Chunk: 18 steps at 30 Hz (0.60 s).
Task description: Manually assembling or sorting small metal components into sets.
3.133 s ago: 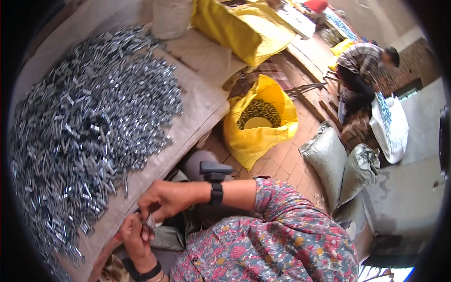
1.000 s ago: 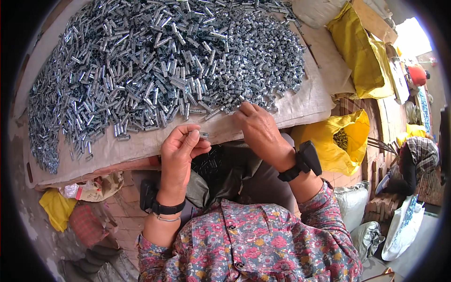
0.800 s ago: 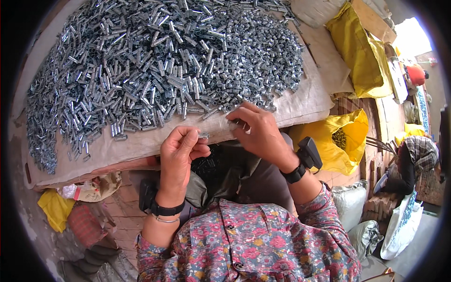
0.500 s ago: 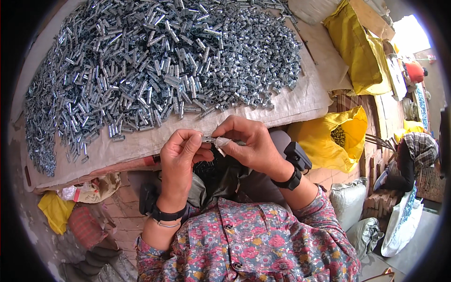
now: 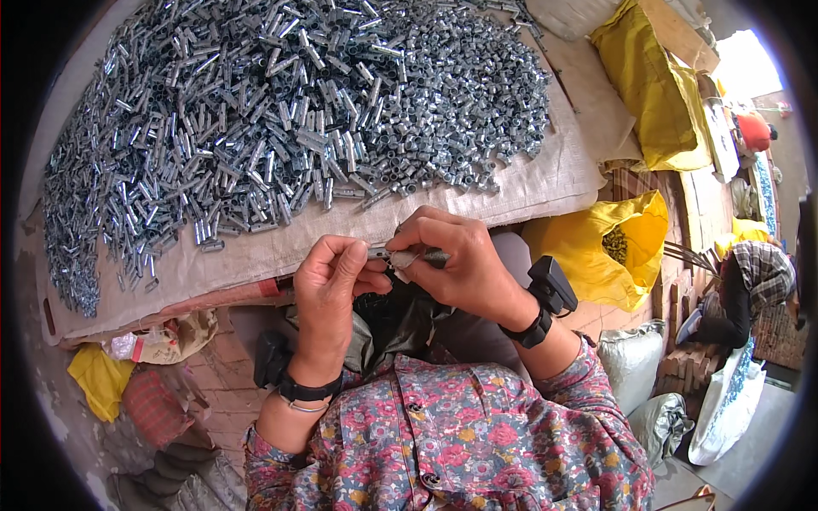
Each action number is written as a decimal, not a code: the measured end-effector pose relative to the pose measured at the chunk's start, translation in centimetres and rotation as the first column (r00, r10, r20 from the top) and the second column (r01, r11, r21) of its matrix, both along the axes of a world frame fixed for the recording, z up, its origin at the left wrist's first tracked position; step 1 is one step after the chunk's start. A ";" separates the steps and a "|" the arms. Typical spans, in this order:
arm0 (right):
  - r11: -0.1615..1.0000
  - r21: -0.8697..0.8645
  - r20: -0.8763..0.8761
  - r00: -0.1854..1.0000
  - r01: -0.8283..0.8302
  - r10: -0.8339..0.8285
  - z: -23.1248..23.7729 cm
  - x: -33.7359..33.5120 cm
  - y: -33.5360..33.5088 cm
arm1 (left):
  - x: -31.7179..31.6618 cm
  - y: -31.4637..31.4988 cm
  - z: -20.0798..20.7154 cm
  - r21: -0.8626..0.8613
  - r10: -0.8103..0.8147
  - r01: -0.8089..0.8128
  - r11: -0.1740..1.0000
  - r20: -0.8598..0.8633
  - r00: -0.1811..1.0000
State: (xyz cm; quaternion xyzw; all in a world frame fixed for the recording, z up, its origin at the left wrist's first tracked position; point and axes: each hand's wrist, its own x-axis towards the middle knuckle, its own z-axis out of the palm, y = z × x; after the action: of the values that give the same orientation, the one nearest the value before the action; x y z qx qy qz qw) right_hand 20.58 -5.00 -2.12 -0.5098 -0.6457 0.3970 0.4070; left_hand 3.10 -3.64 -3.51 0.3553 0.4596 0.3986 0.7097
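Observation:
My left hand (image 5: 328,277) pinches a small slotted metal sleeve (image 5: 377,253) between thumb and forefinger, level, just off the table's near edge. My right hand (image 5: 456,264) is closed close against the sleeve's right end. Its thumb has a pale wrapping (image 5: 404,259). A dark grey piece (image 5: 436,257) shows inside the curled fingers of that hand; its kind is hard to make out. Beyond both hands lies a large heap of shiny metal sleeves (image 5: 256,128), and at its right a heap of short metal rings (image 5: 460,102).
The heaps rest on a cloth-covered table (image 5: 511,198). To the right stand an open yellow sack (image 5: 562,260) with small pieces inside, another yellow sack (image 5: 652,94) and a grey sack (image 5: 632,362). Another person (image 5: 754,281) crouches farther right. A yellow bag (image 5: 98,383) lies at lower left.
The fingers of my right hand have shifted slightly at the sleeve, and the dark grey piece shows more. My right wrist has turned a little. My left hand keeps its pinch.

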 end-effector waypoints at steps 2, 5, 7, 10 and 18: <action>0.999 -0.028 -0.008 1.000 0.016 -0.016 0.1 0.0 0.0 | 0.0 -0.1 -0.1 0.035 -0.009 0.009 0.999 -0.001 1.000; 0.988 -0.153 -0.089 0.996 -0.021 0.008 0.0 0.3 -0.1 | -0.3 -0.2 -0.1 0.068 -0.069 0.069 0.995 0.000 0.998; 0.902 -0.359 -0.589 0.808 -0.241 -0.018 -1.3 0.5 -0.2 | -0.3 -0.4 -0.2 0.044 -0.092 0.090 0.995 0.030 0.995; 0.848 -0.312 -0.756 0.652 -0.428 0.051 -2.8 0.8 -0.4 | -0.6 -0.8 -0.8 -0.013 -0.131 0.134 0.991 0.127 0.983; 0.832 -0.416 -0.621 0.783 -0.367 0.035 -3.0 0.9 0.2 | -1.6 0.0 -1.7 -0.038 -0.233 0.238 0.970 0.112 0.966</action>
State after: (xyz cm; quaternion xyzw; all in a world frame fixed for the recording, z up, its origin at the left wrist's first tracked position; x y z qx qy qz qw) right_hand 21.49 -4.77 -5.15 -0.3758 -0.4087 0.7357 0.3879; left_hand 1.52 -3.62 -5.24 0.3671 0.3856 0.3180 0.7845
